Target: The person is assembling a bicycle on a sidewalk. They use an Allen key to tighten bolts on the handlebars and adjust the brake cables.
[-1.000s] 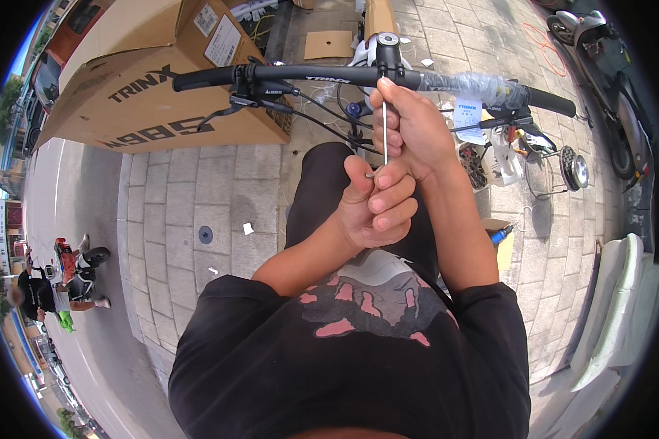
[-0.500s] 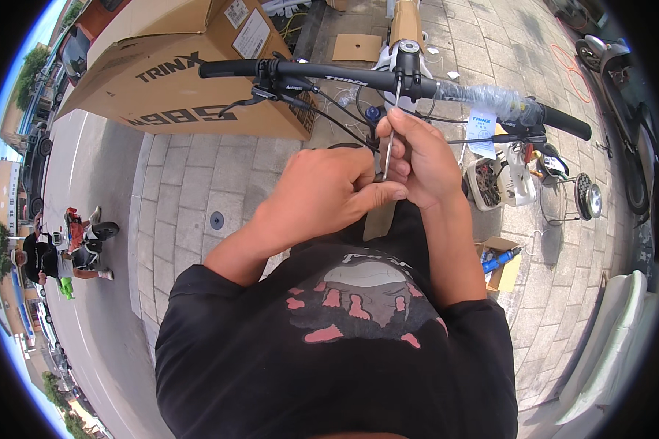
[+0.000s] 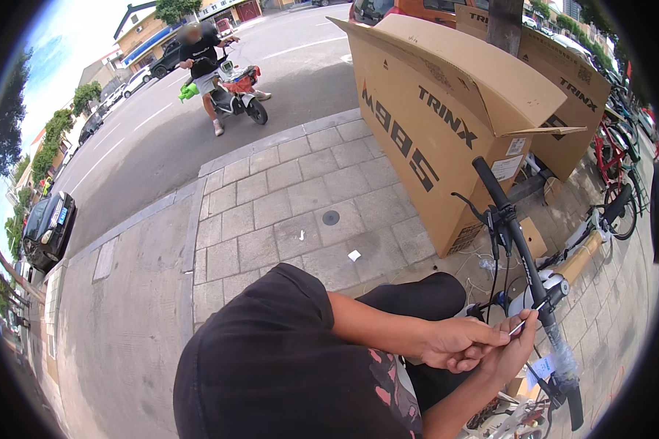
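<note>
Black cloth of the person's shirt fills the near part of the view, and both bare forearms come out from it toward the right. The left hand is closed, its fingers curled around the near end of a thin metal tool, which looks like a hex key. The right hand lies just beside it, a little lower and to the right, and its fingertips pinch the same tool, so the two hands are together and touch each other. The free tip of the tool reaches the stem of the black handlebar; whether it sits in a bolt there, I cannot tell. The handlebar runs from the near right corner up and away, with a brake lever and cables on its left side, and its near grip is wrapped in clear plastic with a small blue label.

Behind the bar, on the grey paving stones, stands a big brown cardboard box with an open flap. Farther right, red bicycles stand in a row. Far left, on the road, a person sits on a scooter, and a dark car is parked at the left edge.
</note>
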Action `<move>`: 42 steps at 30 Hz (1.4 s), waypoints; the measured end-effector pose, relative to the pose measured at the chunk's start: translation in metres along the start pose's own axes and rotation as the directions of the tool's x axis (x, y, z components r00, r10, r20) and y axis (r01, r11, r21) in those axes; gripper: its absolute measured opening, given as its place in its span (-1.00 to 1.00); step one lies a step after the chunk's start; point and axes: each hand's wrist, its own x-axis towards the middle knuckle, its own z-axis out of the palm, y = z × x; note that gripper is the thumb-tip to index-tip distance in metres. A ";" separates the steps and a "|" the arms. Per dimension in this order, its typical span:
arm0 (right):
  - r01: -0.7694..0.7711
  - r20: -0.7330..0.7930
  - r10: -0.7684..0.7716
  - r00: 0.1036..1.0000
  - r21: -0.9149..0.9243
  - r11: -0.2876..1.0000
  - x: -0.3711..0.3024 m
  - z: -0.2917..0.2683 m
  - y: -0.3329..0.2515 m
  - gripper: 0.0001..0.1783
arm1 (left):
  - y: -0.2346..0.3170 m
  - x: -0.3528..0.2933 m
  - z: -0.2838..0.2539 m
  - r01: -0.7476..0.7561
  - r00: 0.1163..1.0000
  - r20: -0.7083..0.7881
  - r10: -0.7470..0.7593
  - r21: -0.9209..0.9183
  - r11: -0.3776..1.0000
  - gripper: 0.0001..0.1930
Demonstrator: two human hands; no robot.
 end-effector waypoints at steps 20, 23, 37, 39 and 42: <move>-0.044 0.097 0.028 0.995 0.165 0.985 0.017 -0.012 0.004 -0.64 | 0.004 0.001 0.009 -0.204 0.979 0.078 0.189 0.420 0.884 -0.43; 0.006 0.022 -0.009 1.000 0.100 0.995 0.013 -0.010 0.002 -0.70 | 0.005 0.006 0.013 -0.135 0.990 0.082 0.117 0.274 0.952 -0.47; -0.098 0.186 0.094 0.978 0.013 0.995 -0.011 -0.022 -0.003 -0.66 | 0.040 -0.001 0.017 -0.300 0.829 0.426 0.364 0.886 -0.353 -0.74; -0.162 0.267 0.153 0.951 0.011 0.987 -0.002 -0.051 -0.003 -0.64 | 0.043 -0.002 0.017 -0.265 0.792 0.499 0.352 0.800 -0.538 -0.77; -0.031 0.122 0.043 0.992 -0.101 0.994 -0.004 -0.039 -0.009 -0.65 | 0.043 -0.008 0.024 -0.239 0.757 0.562 0.334 0.714 -0.658 -0.73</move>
